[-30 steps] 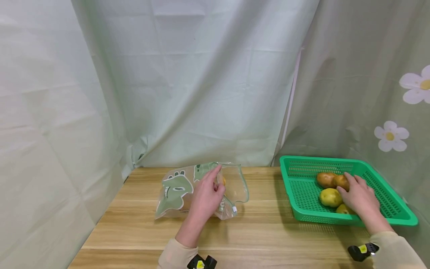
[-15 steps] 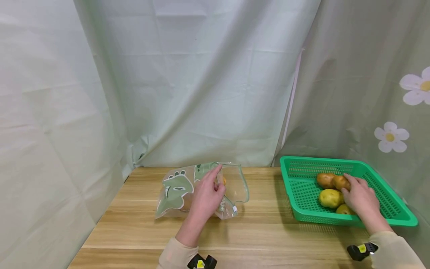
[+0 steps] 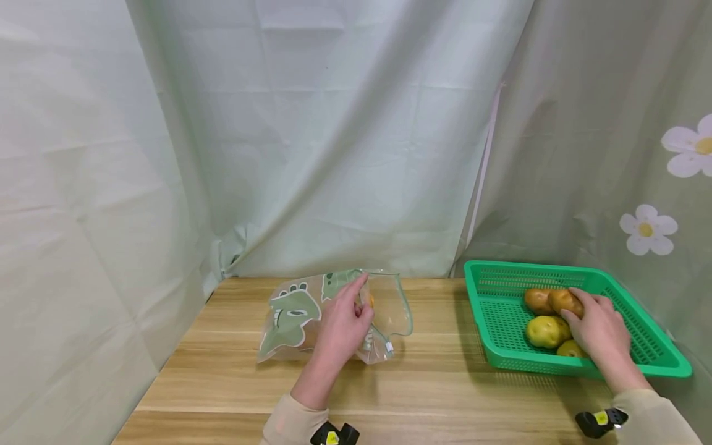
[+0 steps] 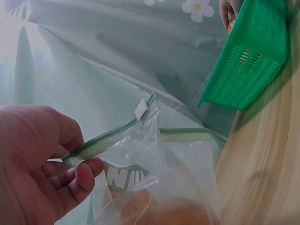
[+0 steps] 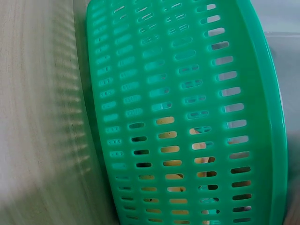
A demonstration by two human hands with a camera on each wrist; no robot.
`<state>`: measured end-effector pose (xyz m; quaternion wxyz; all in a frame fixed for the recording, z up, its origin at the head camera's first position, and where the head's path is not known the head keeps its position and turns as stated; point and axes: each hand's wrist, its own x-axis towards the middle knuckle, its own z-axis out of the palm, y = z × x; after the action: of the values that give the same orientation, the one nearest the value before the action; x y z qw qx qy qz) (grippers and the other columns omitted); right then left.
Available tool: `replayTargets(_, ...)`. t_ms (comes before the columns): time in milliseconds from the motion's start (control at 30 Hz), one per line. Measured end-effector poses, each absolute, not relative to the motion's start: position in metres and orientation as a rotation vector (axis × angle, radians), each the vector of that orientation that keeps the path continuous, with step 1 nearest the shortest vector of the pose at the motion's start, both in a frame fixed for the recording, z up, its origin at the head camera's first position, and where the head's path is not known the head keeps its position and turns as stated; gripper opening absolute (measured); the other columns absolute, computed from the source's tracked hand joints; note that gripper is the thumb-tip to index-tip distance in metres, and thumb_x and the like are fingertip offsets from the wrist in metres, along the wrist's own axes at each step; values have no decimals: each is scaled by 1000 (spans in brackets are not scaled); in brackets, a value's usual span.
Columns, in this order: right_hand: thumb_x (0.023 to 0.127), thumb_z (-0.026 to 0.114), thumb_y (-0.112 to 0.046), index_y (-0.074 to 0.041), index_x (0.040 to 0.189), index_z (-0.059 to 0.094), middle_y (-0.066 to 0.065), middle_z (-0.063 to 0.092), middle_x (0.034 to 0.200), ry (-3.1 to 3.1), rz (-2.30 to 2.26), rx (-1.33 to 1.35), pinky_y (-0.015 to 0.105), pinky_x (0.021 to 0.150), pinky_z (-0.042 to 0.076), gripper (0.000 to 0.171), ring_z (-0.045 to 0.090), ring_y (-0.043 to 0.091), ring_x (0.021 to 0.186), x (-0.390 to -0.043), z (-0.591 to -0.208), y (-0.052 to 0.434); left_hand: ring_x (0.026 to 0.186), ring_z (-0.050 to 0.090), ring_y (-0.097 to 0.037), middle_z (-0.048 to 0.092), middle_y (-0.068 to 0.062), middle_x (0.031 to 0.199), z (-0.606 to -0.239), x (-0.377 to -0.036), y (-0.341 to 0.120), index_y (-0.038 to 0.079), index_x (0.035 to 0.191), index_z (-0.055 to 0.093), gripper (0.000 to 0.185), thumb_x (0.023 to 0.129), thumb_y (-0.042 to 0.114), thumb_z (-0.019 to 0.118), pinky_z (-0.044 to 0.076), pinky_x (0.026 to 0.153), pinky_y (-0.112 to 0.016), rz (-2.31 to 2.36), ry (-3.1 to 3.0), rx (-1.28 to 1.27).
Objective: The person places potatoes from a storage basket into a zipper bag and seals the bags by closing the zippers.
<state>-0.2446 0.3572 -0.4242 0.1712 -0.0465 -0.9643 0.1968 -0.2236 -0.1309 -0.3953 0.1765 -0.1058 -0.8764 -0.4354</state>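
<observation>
A clear zip bag (image 3: 311, 315) printed with a green cartoon lies on the wooden table (image 3: 423, 383), and something orange shows inside it (image 4: 159, 213). My left hand (image 3: 342, 324) pinches the bag's green zip edge (image 4: 101, 143) and holds the mouth up. At the right stands a green basket (image 3: 497, 349) with several potatoes. My right hand (image 3: 597, 324) grips a brown potato (image 3: 563, 301) in it, slightly raised over a yellow potato (image 3: 542, 330). The right wrist view shows only the basket's perforated wall (image 5: 187, 117).
Pale green curtains hang close behind the table and on both sides; the right one has white flowers (image 3: 648, 228). Bare wood lies between the bag and the basket and along the table's front edge.
My right hand has curled round the brown potato and lifted it slightly off the others. The left hand and the bag have stayed put.
</observation>
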Motion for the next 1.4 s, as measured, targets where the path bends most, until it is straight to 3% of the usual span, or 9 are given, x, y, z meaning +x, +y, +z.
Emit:
replayTargets(300,109,70,-19,6,158,48,46,42,146,-2655,580,-133,77,87,42,59,46,69,117,-242,-422,348,63,54,-7,62,-13,152,-395,-223,-131,9,160,58,66,96,-1,70,48,53,-25,-1234,-2487,-296)
replayTargets(800,109,72,-31,5,157,53,41,50,144,-2600,633,-7,64,74,47,63,55,59,114,-239,-402,312,62,53,-7,61,-14,155,-393,-223,-129,8,160,57,67,96,-2,71,49,53,-25,-1220,-2486,-314)
replayTargets(1100,108,73,-30,5,158,53,39,49,146,-2596,654,39,62,72,47,64,56,58,114,-240,-395,294,63,53,-7,65,-13,147,-394,-223,-130,8,160,58,67,95,-2,72,48,54,-25,-1212,-2481,-311)
replayTargets(1400,107,74,-30,5,157,54,38,51,145,-2572,694,89,55,70,47,64,59,56,112,-240,-392,274,60,51,-6,61,-16,155,-394,-223,-130,7,160,58,67,95,-3,70,48,53,-24,-1235,-2480,-314)
